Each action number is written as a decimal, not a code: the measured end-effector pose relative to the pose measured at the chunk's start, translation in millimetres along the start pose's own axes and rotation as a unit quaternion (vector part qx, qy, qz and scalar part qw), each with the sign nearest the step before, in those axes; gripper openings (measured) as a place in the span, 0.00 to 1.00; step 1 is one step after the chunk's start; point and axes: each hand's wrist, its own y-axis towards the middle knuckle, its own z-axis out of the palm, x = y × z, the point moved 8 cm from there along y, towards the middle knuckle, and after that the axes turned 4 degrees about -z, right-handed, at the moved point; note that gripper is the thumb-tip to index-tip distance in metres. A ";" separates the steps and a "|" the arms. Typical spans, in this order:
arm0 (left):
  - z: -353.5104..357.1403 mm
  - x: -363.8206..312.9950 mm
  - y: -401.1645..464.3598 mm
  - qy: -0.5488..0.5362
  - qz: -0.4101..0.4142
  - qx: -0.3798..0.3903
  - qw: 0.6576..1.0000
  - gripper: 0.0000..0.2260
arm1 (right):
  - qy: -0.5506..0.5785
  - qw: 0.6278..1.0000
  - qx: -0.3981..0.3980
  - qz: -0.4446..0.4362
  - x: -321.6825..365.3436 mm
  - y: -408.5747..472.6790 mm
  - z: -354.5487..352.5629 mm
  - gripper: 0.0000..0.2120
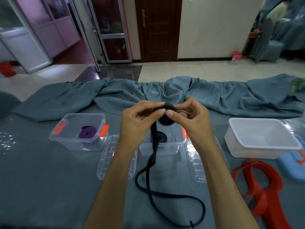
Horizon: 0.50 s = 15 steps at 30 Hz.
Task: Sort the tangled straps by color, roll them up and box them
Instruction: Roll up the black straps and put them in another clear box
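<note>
Here, toward the left edge of the grey-blue cloth-covered tabletop (41, 171), a clear plastic box with orange latches (79, 132) holds one rolled purple strap (87, 133), with a clear plastic lid (117, 157) lying flat just beside it, presumably left off so more rolls can go in. At the middle, raised above the table, the left hand (140, 120) and the right hand (191, 115) meet around a half-wound black strap (166, 116): the left thumb and fingers pinch the coil's left side while the right fingertips curl round its right side, a hold that likely keeps the turns tight as it is wound. The strap's free tail hangs down from the coil and loops over the tabletop toward the near edge, so a good length looks left to roll. Behind the hands, a second clear box (165, 146) already holds a rolled black strap (160, 137), which suggests this coil is meant for it. Its own clear lid (197, 164) lies just to its right. Farther right stands an empty white plastic tub (257, 138), and near the right edge the loose red straps (262, 184) lie unrolled.
</note>
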 end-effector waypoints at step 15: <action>5.6 9.8 -4.5 -0.058 -0.025 -0.035 0.997 0.12 | 0.008 0.999 -0.021 -0.047 6.1 2.5 -5.5 0.13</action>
